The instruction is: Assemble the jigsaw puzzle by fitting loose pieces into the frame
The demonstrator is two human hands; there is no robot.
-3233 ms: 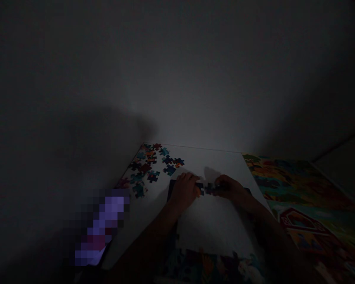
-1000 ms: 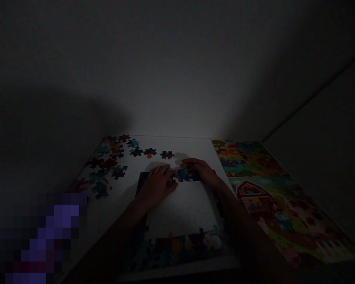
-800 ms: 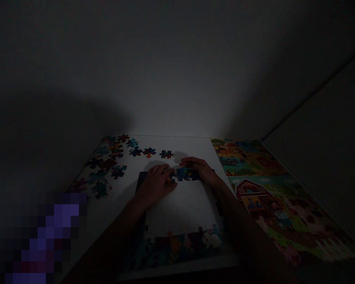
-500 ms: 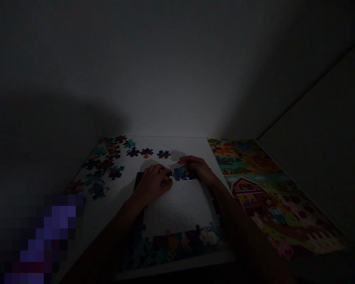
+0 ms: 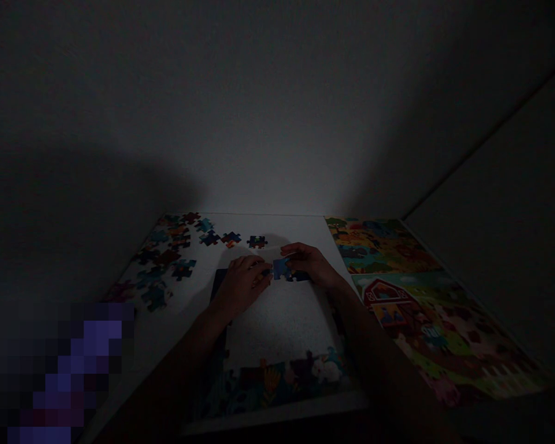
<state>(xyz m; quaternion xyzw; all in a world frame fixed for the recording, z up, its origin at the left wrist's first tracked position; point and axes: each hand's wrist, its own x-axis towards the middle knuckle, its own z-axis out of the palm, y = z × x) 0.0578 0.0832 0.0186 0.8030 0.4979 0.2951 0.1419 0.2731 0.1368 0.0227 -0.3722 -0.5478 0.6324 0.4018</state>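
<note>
The scene is very dark. My left hand rests with curled fingers on the far edge of a partly built jigsaw frame on a white table. My right hand pinches a small blue puzzle piece right beside the left fingertips, at the frame's top edge. Whether the left fingers also grip a piece I cannot make out. A finished strip of puzzle runs along the near edge.
Several loose puzzle pieces lie scattered at the table's far left; one lone piece sits just beyond my hands. A colourful farm picture sheet lies to the right. A wall rises behind the table. A blurred purple patch sits lower left.
The view has shifted so the table sits more to the left than 3 seconds ago. In the last second my right hand drew the blue piece slightly left toward the left fingers.
</note>
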